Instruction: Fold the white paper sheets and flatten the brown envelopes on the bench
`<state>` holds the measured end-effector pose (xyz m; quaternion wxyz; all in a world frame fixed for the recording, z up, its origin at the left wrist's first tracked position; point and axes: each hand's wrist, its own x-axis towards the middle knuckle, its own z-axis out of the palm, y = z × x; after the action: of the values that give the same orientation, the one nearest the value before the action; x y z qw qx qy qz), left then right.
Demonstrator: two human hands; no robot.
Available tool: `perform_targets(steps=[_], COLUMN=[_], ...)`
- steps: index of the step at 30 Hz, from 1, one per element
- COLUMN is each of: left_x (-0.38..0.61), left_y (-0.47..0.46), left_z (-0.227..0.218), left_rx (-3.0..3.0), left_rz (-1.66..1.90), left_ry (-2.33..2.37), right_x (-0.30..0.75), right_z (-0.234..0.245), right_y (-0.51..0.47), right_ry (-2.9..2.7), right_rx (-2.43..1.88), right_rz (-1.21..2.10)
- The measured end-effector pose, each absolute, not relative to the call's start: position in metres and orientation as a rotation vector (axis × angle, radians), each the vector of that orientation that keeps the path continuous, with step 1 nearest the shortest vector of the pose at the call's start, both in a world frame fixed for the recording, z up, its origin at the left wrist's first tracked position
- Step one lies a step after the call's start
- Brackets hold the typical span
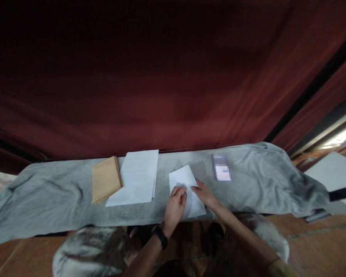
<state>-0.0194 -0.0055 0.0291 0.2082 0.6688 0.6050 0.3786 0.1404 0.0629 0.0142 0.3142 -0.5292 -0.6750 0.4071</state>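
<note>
A white sheet of paper [196, 206] lies at a slant on the grey cloth in front of me, apparently folded. My left hand [175, 203], with a dark watch on the wrist, rests over its left part. Thumb and fingertips are pinched together there, and what lies between them is too small to make out. From the right side my right hand [204, 193] grips the paper's edge, thumb on top. Left of it is a stack of larger white sheets [138, 177]. Partly over that stack's left edge sits a pile of brown envelopes [106, 179].
A grey cloth [66, 192] covers the long narrow surface, wrinkled at both ends. To the right lies a small blurred object [222, 168]. A dark red curtain-like wall [167, 96] rises directly behind. My knees are below the front edge; a white panel [334, 171] stands at far right.
</note>
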Motion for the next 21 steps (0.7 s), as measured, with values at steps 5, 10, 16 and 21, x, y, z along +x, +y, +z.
perform_targets(steps=[5, 10, 16, 21], left_x=[-0.024, -0.018, -0.021, -0.024], left_y=[-0.004, 0.003, 0.005, 0.006], left_z=[0.015, 0.0, -0.002, -0.002], left_rx=[2.158, 2.385, 2.482, 2.528], left_rz=[0.83, 0.524, 0.415, 0.397], left_ry=[1.829, 1.875, 1.85, 1.788], right_x=[0.135, 0.132, 0.131, 0.121], right_z=[0.014, 0.014, 0.022, 0.011], right_y=[0.085, 0.082, 0.073, 0.06], right_ry=[-1.872, -1.882, -2.101, -2.36], right_rx=[-1.526, -1.691, -1.791, -1.413], right_rz=[0.967, 0.835, 0.337, 0.245])
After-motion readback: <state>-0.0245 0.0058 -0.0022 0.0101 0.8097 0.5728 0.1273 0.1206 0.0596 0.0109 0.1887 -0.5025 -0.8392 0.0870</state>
